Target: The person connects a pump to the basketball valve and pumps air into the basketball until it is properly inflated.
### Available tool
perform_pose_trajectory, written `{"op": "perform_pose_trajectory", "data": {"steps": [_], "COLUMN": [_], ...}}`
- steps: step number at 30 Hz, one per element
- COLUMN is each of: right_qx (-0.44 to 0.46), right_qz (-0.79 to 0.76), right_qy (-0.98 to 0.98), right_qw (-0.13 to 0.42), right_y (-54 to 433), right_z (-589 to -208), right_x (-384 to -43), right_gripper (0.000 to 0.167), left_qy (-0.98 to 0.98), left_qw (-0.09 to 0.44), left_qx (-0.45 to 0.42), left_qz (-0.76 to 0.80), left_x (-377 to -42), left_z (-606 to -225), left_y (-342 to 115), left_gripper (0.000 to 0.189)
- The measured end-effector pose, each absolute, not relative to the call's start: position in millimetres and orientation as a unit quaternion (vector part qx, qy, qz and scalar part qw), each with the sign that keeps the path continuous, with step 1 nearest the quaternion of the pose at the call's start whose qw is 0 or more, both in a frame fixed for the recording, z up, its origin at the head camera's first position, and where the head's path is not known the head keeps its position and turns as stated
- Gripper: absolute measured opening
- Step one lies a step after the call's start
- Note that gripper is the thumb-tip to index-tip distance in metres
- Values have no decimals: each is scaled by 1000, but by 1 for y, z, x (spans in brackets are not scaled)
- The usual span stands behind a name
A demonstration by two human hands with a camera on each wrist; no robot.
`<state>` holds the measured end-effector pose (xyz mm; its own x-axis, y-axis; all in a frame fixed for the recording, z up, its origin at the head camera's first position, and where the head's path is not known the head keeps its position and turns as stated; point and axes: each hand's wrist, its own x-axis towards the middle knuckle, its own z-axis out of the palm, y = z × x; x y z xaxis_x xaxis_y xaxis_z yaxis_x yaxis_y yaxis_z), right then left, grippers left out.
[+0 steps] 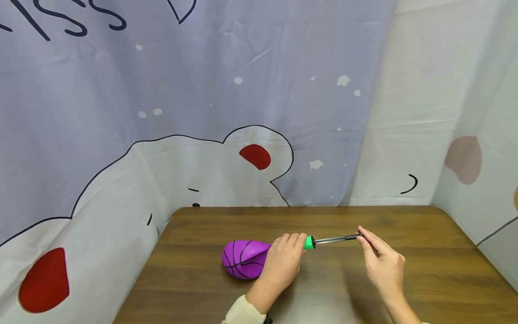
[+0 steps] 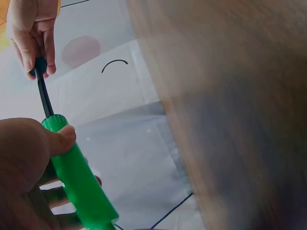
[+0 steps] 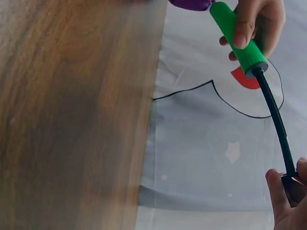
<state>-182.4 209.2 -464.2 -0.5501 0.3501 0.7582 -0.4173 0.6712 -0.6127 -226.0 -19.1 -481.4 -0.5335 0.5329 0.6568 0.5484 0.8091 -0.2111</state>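
A hand pump with a green barrel point(image 2: 84, 184) is held up above the table. My left hand point(image 1: 283, 260) grips the barrel, its thumb lying along the green side. From the barrel's end a thin dark rod point(image 3: 276, 117) is drawn far out. My right hand point(image 1: 384, 267) pinches the small black handle point(image 2: 40, 68) at the rod's tip between thumb and fingers. A purple ball point(image 1: 243, 261) with black basketball lines, partly caved in, sits at the barrel's other end, just left of my left hand. The joint between ball and pump is hidden in the head view.
The brown wooden table point(image 1: 194, 292) lies below both hands. Behind it hangs a printed curtain point(image 1: 182, 90) with bear shapes, which meets the table's far edge. More pale cloth point(image 1: 489, 99) hangs at the right side.
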Motion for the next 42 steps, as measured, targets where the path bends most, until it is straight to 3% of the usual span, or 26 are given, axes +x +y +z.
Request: {"op": "perform_pose_trajectory", "data": {"steps": [6, 18, 29, 42], "right_qx": [56, 128, 83, 53], "right_qz": [388, 380, 368, 369], "right_qy": [-793, -796, -800, -795], "right_qw": [467, 454, 467, 478], "right_y": [193, 155, 189, 216], "right_z": [-469, -482, -469, -458], "right_x": [-186, -191, -186, -177], "right_gripper": [29, 33, 31, 30], "left_qy": [-870, -856, -867, -872], "left_qw": [382, 401, 382, 377], "left_qx": [-313, -325, -319, -312], "left_qz": [15, 13, -33, -31], "left_x": [-224, -222, -226, -226], "left_z": [-479, -481, -480, -477], "left_y": [-15, -11, -14, -13], "left_gripper": [49, 40, 46, 40]}}
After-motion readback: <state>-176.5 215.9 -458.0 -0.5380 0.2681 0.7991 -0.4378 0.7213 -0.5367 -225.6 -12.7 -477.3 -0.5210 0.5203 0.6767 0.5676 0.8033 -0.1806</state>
